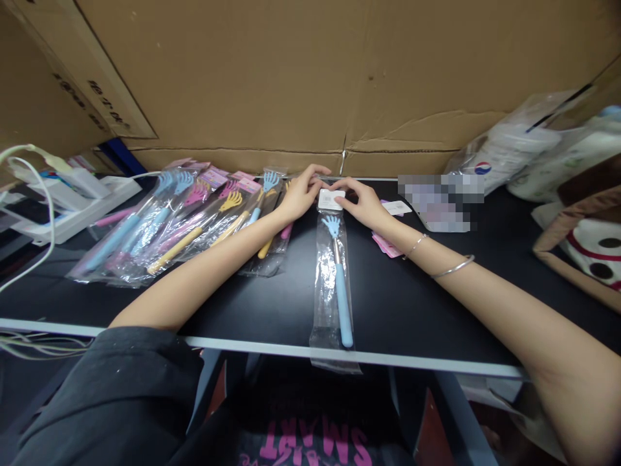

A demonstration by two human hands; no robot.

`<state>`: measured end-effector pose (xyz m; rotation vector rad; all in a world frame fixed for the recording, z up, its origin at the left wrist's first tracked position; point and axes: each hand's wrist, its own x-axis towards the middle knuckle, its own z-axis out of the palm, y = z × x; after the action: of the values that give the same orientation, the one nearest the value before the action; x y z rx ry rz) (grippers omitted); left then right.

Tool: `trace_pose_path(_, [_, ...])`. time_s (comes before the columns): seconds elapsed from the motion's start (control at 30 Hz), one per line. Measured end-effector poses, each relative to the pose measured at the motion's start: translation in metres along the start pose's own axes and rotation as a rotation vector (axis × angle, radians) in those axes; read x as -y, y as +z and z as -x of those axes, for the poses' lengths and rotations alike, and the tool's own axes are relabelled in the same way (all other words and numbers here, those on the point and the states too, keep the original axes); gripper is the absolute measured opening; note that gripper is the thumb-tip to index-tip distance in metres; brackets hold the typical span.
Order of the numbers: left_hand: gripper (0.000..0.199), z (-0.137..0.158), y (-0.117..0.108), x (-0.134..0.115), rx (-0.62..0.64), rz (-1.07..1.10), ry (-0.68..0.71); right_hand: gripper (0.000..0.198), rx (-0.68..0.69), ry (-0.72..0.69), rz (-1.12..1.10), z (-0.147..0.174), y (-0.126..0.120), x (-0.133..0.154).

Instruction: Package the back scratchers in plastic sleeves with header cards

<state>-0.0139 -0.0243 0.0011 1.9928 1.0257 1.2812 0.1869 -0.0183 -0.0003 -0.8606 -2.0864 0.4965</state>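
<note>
A light blue hand-shaped back scratcher [343, 298] lies in a clear plastic bag [325, 278], its claw end away from me and the bag's lower end past the table's front edge. At the top of the bag is a white card [327, 199] with a small printed label. My right hand [363, 202] is closed on the card's right side, thumb on top. Fingers bent, my left hand [301, 195] pinches the bag's upper left edge; its fingertips are partly hidden. Several bagged back scratchers [182, 249] in blue, pink and yellow lie overlapping to the left.
Pink cards [387, 244] and a white tag [396, 208] lie by my right wrist. A bagged lidded cup [514, 152] and a dotted bag [599, 246] stand right. A power strip [72, 213] with cables is left. Cardboard [272, 77] walls the back.
</note>
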Motion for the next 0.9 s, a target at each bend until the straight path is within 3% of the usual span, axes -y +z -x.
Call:
trace_pose_path(0.53, [0.029, -0.0002, 0.0004, 0.0006, -0.002, 0.003, 0.027, 0.025, 0.002, -0.002, -0.006, -0.0002, 0.0004, -0.0006])
trace_pose_path(0.77, [0.036, -0.0009, 0.0009, 0.0043, -0.028, -0.006, 0.026, 0.050, -0.042, 0.040, -0.028, 0.0013, 0.0017, -0.0037])
trace_pose_path(0.9, [0.034, -0.0009, 0.0006, 0.0057, -0.035, -0.004, 0.028, 0.046, -0.056, 0.053, -0.031, 0.0011, 0.0030, -0.0089])
